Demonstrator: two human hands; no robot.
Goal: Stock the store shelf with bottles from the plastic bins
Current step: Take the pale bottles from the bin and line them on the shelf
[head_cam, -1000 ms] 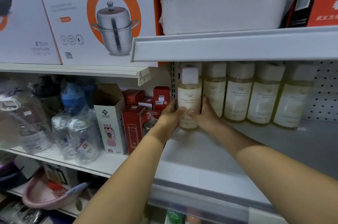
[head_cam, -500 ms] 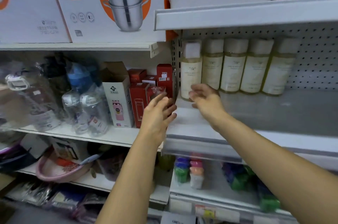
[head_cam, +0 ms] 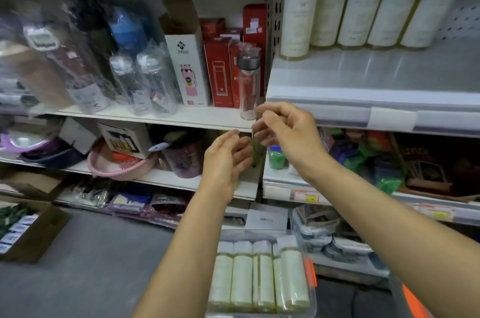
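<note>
Neatly, pale cream-labelled bottles [head_cam: 296, 13] stand upright along the shelf [head_cam: 363, 76].

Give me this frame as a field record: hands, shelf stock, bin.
left hand: open, empty
right hand: fingers loosely curled, empty
shelf bottles: five in view, upright, rowed at the back
shelf: grey, bare in front of the row
bin: clear plastic, below the hands
bin bottles: lying side by side

Bottles [head_cam: 361, 3] on shelf [head_cam: 368, 76]; more in bin [head_cam: 310, 278] below, btwn arms.
</note>
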